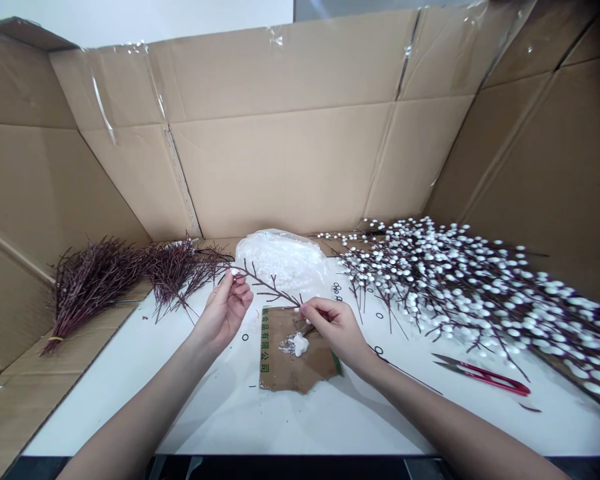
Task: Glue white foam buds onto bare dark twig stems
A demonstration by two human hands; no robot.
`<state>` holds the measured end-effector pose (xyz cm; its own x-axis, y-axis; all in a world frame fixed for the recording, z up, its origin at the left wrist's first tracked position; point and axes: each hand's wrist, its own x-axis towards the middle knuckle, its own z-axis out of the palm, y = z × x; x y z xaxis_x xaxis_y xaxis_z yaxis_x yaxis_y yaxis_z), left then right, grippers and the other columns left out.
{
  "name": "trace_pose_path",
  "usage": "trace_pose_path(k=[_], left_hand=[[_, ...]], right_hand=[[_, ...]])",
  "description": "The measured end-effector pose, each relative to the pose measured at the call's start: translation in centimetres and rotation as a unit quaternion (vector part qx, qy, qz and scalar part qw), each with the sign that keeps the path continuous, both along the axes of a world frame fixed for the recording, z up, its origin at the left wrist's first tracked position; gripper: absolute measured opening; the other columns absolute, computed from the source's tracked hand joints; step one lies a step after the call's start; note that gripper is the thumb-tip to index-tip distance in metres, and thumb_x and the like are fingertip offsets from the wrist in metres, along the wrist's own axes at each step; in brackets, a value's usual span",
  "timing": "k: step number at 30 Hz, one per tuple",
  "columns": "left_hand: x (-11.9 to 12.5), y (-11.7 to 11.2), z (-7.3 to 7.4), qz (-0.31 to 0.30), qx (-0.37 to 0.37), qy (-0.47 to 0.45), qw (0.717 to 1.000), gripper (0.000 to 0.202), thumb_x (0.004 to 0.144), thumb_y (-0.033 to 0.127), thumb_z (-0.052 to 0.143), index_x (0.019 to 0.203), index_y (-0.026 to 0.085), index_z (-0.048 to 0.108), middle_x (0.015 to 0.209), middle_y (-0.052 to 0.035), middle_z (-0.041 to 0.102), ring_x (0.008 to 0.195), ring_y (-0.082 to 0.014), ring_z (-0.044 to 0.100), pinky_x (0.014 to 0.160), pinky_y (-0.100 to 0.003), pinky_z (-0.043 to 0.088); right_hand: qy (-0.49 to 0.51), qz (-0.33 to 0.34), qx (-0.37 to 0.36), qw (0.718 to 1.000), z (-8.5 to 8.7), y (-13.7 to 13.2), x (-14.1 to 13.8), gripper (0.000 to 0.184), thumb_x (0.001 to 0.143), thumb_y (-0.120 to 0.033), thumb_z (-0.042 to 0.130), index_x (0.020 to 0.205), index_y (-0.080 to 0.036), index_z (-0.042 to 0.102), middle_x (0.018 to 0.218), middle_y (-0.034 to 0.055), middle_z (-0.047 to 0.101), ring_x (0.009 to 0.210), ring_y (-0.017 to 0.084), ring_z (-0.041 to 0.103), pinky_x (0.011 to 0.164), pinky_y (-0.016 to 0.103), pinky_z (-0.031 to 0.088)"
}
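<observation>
A thin, dark brown artificial branch point(267, 288) with short side twigs stretches between my two hands, above the table. My right hand point(334, 327) pinches its stem end between thumb and fingers. At the other end, my left hand point(227, 308) has thumb and forefinger closed on a small white bud point(235, 271) at the branch tip. Below the hands lies a piece of brown cardboard point(280, 373) with green printed characters. A blob of white paste point(297, 344) sits on it, smeared to one side.
A clear plastic bag point(285, 257) of white buds lies behind the hands. Bare brown branches point(97, 277) are bundled at left, with a looser pile point(177, 270) beside them. Branches with white buds point(430, 280) heap at right, near red-handled snips point(490, 377). Cardboard walls point(285, 167) surround the table.
</observation>
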<state>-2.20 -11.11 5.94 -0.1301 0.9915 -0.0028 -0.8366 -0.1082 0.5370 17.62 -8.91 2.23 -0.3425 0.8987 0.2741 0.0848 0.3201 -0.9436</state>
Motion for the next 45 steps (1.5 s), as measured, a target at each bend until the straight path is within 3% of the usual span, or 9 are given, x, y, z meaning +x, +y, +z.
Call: trace_pose_path(k=[23,34,41,45], left_hand=[[-0.1,0.1,-0.4,-0.004,0.017,0.034,0.999,0.016,0.084,0.022,0.059,0.073,0.012,0.055,0.070,0.0012,0.048,0.056,-0.0052,0.043,0.051,-0.016,0.041],[-1.3,0.9,-0.2,0.069,0.069,0.075,0.992,0.016,0.078,0.024,0.067,0.072,0.012,0.057,0.068,0.0014,0.052,0.056,-0.0046,0.045,0.052,-0.016,0.041],[-1.6,1.1,-0.3,0.075,0.077,0.079,0.991,0.019,0.076,0.024,0.069,0.070,0.012,0.056,0.069,0.0015,0.053,0.056,-0.0046,0.045,0.054,-0.017,0.043],[-1.6,1.1,-0.5,0.070,0.081,0.075,0.991,0.018,0.076,0.025,0.069,0.071,0.012,0.057,0.069,0.0014,0.053,0.057,-0.0045,0.045,0.053,-0.016,0.042]], right_hand=[[0.006,-0.027,0.005,1.000,0.1,0.2,0.1,0.035,0.082,-0.043,0.053,0.066,-0.015,0.066,0.062,0.0037,0.064,0.055,0.016,0.060,0.049,0.025,0.047],[-0.009,-0.048,0.037,0.998,-0.1,0.6,0.2,0.030,0.082,-0.037,0.054,0.064,-0.015,0.065,0.061,0.0032,0.063,0.056,0.015,0.056,0.050,0.024,0.043],[0.010,-0.029,-0.004,1.000,0.1,0.3,0.1,0.029,0.081,-0.038,0.055,0.064,-0.015,0.062,0.058,0.0018,0.060,0.053,0.014,0.056,0.047,0.023,0.046],[-0.001,-0.042,0.014,0.999,0.0,0.5,0.2,0.028,0.081,-0.035,0.056,0.063,-0.015,0.062,0.059,0.0018,0.059,0.054,0.013,0.053,0.049,0.022,0.043]])
